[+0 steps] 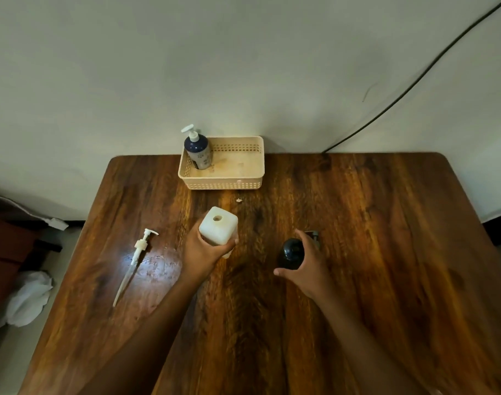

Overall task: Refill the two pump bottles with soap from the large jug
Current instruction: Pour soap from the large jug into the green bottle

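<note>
white square bottle (218,228), pump off, mouth open, upright mid-surface, clasped round body by left hand (205,252). likely light, slick plastic. right hand (306,266) curled round dark bottle (291,252).

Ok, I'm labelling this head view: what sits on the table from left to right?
Loose pump head → left hand gripping the open white bottle → right hand on the dark bottle.

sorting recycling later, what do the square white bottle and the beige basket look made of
Square white bottle: likely translucent matte plastic, with a milky, soft-edged body. Beige perforated basket: likely rigid moulded plastic, with even rows of punched holes and a smooth rim.
</note>
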